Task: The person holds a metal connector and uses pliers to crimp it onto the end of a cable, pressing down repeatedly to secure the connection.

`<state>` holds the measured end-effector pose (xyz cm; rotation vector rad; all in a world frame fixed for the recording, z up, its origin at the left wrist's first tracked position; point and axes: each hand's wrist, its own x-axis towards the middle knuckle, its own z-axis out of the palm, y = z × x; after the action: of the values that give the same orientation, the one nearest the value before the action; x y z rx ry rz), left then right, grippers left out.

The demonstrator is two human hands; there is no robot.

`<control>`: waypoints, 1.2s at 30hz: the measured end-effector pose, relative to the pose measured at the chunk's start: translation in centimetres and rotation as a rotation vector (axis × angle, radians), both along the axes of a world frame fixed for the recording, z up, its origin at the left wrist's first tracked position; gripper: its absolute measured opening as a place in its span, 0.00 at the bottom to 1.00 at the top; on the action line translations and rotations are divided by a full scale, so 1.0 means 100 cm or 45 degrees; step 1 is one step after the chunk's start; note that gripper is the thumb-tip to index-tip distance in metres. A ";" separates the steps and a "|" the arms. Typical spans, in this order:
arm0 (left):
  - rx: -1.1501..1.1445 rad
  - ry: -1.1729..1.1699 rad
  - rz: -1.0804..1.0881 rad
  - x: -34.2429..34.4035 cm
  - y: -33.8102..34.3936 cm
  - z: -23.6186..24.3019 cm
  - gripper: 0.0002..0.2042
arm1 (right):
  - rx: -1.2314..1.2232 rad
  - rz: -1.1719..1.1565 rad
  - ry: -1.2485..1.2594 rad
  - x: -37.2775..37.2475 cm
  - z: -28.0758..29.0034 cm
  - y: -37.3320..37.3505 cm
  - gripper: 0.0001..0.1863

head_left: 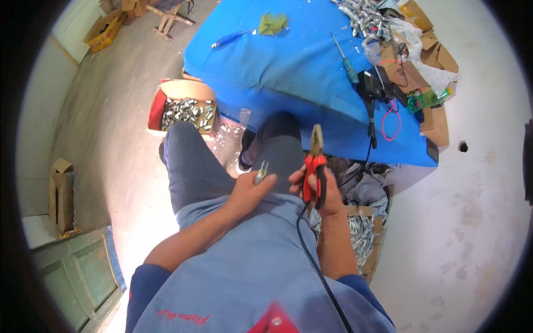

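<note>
One pronged part (260, 177) pinched in left hand (247, 192), left of pliers (316, 161) gripped in right hand (332, 195)

Half-hidden stuff around the blue worktop (239, 64)
Near side: left hand (250, 193) covers part of some little pronged thing (259, 177). Off its left: stool's (166, 22) chopped by the top edge, bits (190, 112) in the carton (157, 114) too tiny to ID.

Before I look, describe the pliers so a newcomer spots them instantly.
Find the blue table, then, lower in view, the right hand. It holds the pliers, metal nose toward the table; red-and-black handles set them apart from the pronged piece in the left hand.
</note>
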<state>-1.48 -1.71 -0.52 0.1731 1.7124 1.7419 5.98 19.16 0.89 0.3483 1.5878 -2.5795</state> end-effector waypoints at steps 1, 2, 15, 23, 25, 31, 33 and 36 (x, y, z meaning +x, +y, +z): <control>0.001 0.024 -0.020 0.000 0.001 -0.001 0.17 | -0.168 0.029 -0.047 0.011 0.001 -0.012 0.19; 0.072 -0.021 -0.018 0.003 0.001 -0.007 0.16 | -0.337 0.057 -0.093 0.021 0.003 -0.024 0.19; -0.006 0.088 -0.084 0.003 0.003 -0.010 0.18 | -0.315 0.131 -0.156 0.061 0.014 -0.030 0.19; -0.157 0.340 -0.128 0.005 0.004 -0.010 0.20 | -0.691 -0.009 -0.199 0.055 0.027 -0.033 0.36; -0.132 0.315 -0.123 0.006 0.005 -0.010 0.18 | -0.737 0.009 -0.174 0.055 0.031 -0.035 0.38; -0.160 0.359 -0.121 0.005 0.004 -0.014 0.20 | 0.594 -0.005 -0.344 0.068 0.022 -0.036 0.33; -0.164 0.372 -0.116 0.006 0.004 -0.014 0.20 | 0.792 0.172 -0.399 0.066 0.033 -0.027 0.32; -0.172 0.369 -0.100 0.006 0.005 -0.012 0.19 | 1.000 0.294 -0.397 0.061 0.038 -0.021 0.32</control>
<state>-0.87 -1.18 -1.72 0.4446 1.9939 1.5976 12.04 17.05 4.74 0.5404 2.2661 -1.5482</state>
